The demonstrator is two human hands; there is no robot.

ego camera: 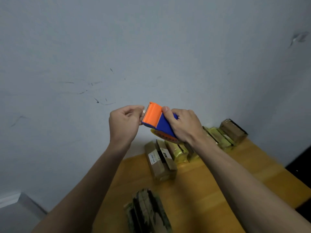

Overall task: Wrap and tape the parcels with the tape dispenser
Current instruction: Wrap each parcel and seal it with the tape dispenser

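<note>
My right hand (184,124) grips an orange and blue tape dispenser (157,119), held up in the air in front of the wall. My left hand (125,123) pinches the clear tape end (143,112) at the dispenser's toothed edge. Below, on the yellow-brown table (193,185), lie several parcels: a brown cardboard one (159,161) standing near the wall, yellow-taped ones (180,153) beside it, and a dark, blurred bundle (146,211) near the front edge.
More yellow-taped parcels (218,137) and a brown box (234,130) line the table's back right against the pale wall (151,47). A dark area (301,160) borders the table on the right. A grey ledge (15,209) shows at bottom left.
</note>
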